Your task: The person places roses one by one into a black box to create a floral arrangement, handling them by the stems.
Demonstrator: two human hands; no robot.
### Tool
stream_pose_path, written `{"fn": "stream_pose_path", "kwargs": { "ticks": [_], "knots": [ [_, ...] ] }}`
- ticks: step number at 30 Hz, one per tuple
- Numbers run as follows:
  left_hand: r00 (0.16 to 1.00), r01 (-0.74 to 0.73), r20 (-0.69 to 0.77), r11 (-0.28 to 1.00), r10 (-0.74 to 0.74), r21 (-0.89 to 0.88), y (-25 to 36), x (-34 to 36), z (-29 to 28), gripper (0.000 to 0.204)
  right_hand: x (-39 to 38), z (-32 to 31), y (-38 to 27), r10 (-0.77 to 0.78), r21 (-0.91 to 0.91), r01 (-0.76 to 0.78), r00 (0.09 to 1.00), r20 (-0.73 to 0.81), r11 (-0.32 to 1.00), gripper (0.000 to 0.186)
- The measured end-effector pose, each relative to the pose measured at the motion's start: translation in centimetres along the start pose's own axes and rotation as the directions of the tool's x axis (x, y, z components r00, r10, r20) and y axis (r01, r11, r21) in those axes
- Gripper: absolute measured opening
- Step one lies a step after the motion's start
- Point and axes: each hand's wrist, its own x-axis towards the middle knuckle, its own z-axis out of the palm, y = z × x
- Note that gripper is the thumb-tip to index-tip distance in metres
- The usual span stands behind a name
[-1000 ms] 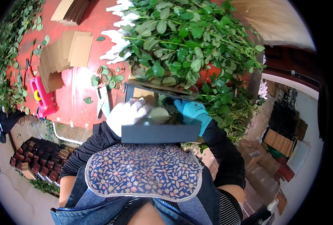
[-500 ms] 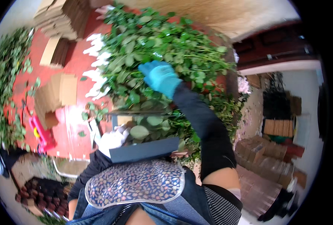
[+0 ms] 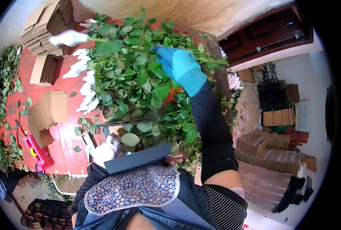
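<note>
My right hand (image 3: 178, 67), in a blue glove, grips a leafy rose stem (image 3: 134, 49) raised above the pile of stems (image 3: 137, 96); the stem's head (image 3: 68, 38) wears white netting. My left hand (image 3: 104, 152), in a white glove, is low at the left end of a dark grey trough (image 3: 137, 156), fingers curled; what they hold is unclear. The trough has leaves and a piece of cardboard in it. White scissors (image 3: 88, 147) lie just left of it.
The red table (image 3: 68, 153) bears cardboard stacks (image 3: 43, 23), loose cardboard sheets (image 3: 59, 107), a pink tool (image 3: 38, 153) and more greenery (image 3: 5, 96) along the far left. White-netted heads (image 3: 88, 88) line the pile's left edge. Boxes (image 3: 262, 153) stand on the floor at right.
My right hand has left the trough, reached forward into the pile and lifted a stem with a netted head. My left hand has stayed at the trough. The view has shifted.
</note>
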Motion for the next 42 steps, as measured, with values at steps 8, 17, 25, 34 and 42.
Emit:
{"fn": "stream_pose_path", "kwargs": {
  "ticks": [8,17,25,34,42],
  "knots": [
    [0.988,-0.084,-0.110,0.975,0.109,0.208,-0.6,0.6,1.1,0.058,-3.2,-1.8,-1.7,-0.150,-0.017,0.149,0.979,-0.138,0.989,0.036],
    [0.942,-0.125,-0.333,0.969,0.048,-0.213,-1.3,-1.3,1.9,0.021,-14.3,0.3,-8.5,-0.296,0.244,0.222,0.898,0.325,0.944,0.051],
    [0.935,-0.199,-0.338,0.945,0.104,-0.260,-1.7,-1.3,2.8,0.022,-17.9,0.1,-7.7,-0.427,0.172,0.397,0.879,0.210,0.902,0.049],
    [0.999,0.023,-0.025,0.991,-0.026,-0.132,-0.3,-1.4,1.1,0.045,-19.2,4.3,-4.0,-0.148,0.014,0.157,0.889,0.433,0.987,0.060],
    [0.998,0.027,-0.050,0.988,-0.035,-0.151,-0.3,-2.2,0.0,0.052,-19.0,5.5,-2.5,-0.141,-0.048,0.206,0.804,0.577,0.977,0.066]
  ]
}}
